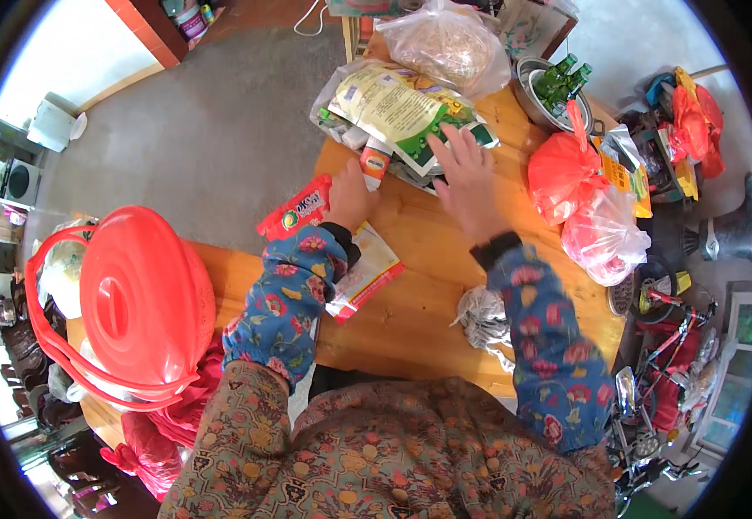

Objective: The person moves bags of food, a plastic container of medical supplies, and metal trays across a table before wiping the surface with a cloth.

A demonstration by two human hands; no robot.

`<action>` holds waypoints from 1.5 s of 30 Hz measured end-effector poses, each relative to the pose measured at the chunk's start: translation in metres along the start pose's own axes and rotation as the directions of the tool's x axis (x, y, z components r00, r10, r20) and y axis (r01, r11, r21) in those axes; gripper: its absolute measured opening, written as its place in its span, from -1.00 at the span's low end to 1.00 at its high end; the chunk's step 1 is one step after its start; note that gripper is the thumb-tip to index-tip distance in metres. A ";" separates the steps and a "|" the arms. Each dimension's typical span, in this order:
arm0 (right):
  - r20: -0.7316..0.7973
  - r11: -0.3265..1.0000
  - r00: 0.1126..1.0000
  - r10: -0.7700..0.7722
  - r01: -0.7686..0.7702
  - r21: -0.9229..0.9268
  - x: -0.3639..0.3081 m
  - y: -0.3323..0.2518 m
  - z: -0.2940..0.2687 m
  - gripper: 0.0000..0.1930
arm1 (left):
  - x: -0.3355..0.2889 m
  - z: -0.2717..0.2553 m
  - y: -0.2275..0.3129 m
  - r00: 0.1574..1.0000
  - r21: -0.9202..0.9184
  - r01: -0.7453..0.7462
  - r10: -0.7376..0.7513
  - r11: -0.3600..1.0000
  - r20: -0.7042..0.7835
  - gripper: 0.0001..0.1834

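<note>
My left hand (353, 201) is closed on a narrow red packet (296, 209), which sticks out to the left past the table edge. Just beyond its knuckles lies a small orange-and-white container (375, 162). My right hand (469, 183) is slightly blurred, its fingers apart over the near edge of a green-and-white printed bag (389, 108). That bag lies on top of a heap of other packages; whether my fingertips press on it I cannot tell. A white packet with a red border (367, 270) rests flat on the wooden table (411, 324), partly under my left forearm.
A red lidded plastic bucket (147, 303) stands at the left. A clear bag of dry brown stuff (449, 52) sits at the back. To the right are a metal basin (532, 82) with green bottles (558, 82), red bags (562, 177) and a crumpled grey bag (482, 318).
</note>
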State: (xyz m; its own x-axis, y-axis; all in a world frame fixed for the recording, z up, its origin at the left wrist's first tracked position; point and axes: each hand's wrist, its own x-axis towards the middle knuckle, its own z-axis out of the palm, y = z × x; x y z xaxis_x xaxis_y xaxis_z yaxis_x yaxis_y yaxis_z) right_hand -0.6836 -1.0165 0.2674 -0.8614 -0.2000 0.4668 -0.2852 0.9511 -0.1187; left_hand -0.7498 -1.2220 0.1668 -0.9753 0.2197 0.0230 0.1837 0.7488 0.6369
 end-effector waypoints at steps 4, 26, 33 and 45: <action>0.109 0.983 0.989 -0.101 0.116 -0.141 0.044 0.046 0.034 -0.42 | 0.000 -0.004 0.012 0.996 -0.066 0.080 -0.077 0.995 0.047 -0.46; 0.052 0.871 0.876 -0.480 0.468 0.149 0.224 0.057 0.005 -0.78 | 0.002 -0.058 0.018 0.998 -0.430 0.027 -0.004 0.902 0.055 -0.56; 0.185 0.859 0.841 -0.509 0.482 0.175 0.245 0.041 -0.011 -0.82 | -0.001 -0.074 0.005 0.998 -0.464 0.061 -0.054 0.884 0.029 -0.53; 0.273 0.884 0.841 -0.466 0.434 0.174 0.248 0.050 -0.031 -0.85 | 0.062 -0.076 0.001 0.981 -0.427 0.069 -0.139 0.902 -0.135 -0.52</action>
State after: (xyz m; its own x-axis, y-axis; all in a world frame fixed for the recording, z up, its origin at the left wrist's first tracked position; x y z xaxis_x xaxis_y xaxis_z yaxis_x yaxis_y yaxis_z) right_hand -0.8989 -1.0119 0.4044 -0.7066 -0.6761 0.2086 -0.6987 0.7133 -0.0546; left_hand -0.8193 -1.2554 0.2270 -0.9989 0.0268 0.0384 0.0461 0.4231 0.9049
